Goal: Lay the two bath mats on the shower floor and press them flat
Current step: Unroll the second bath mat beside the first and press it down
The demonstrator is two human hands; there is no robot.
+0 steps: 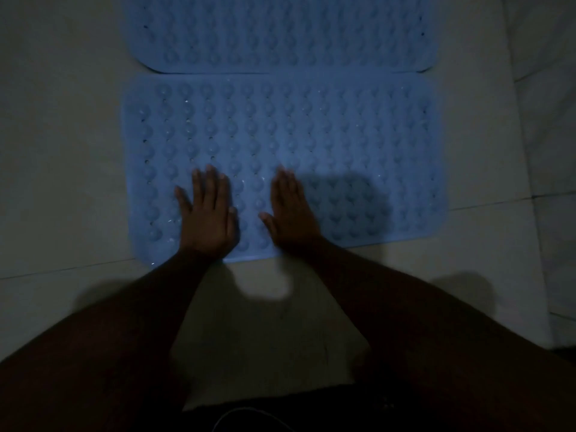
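Two blue bath mats with rows of round bumps lie on the pale floor, one behind the other. The near mat (311, 135) lies flat in the middle of the view. The far mat (280, 29) touches or slightly overlaps its far edge and runs out of the top of the frame. My left hand (207, 213) rests palm down on the near mat's front left part, fingers spread. Just right of it, my right hand (291, 210) is also flat on that mat, palm down. Neither hand holds anything.
The pale tiled floor (62, 151) surrounds the mats, with a grout line running across near the mat's front edge. A lighter wall or raised edge (548, 120) stands at the right. My legs fill the dark bottom of the view.
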